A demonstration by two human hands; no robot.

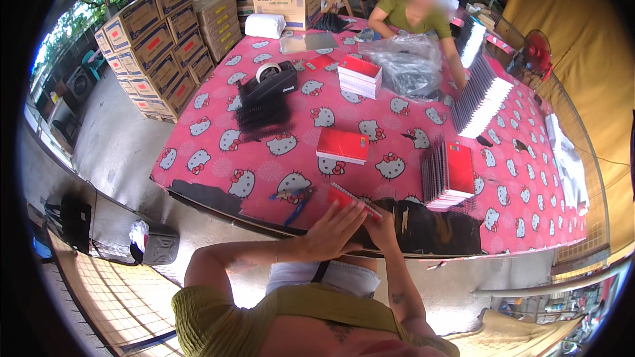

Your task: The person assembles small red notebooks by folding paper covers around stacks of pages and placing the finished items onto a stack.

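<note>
Notebook (342, 196): at near edge of bench (405, 190)
Left grip (331, 233): unclasped, laid across notebook
Right grip (381, 230): clasping its right end
Bench: may let notebook slip off, if pressed unevenly

One held notebook (339, 196), three stacks (360, 79) showing red covers, one blue-handled tool (298, 210), one tape dispenser (281, 84), one fan (537, 51)

A: Hands?
B: Left hand (333, 230) lies across red notebook (342, 196); right hand (381, 230) holds its right end.
A: Nearby?
B: Blue-handled tool (299, 210), left; red-covered notebook stack (458, 170), right; pink tablecloth (397, 140) beneath.
</note>
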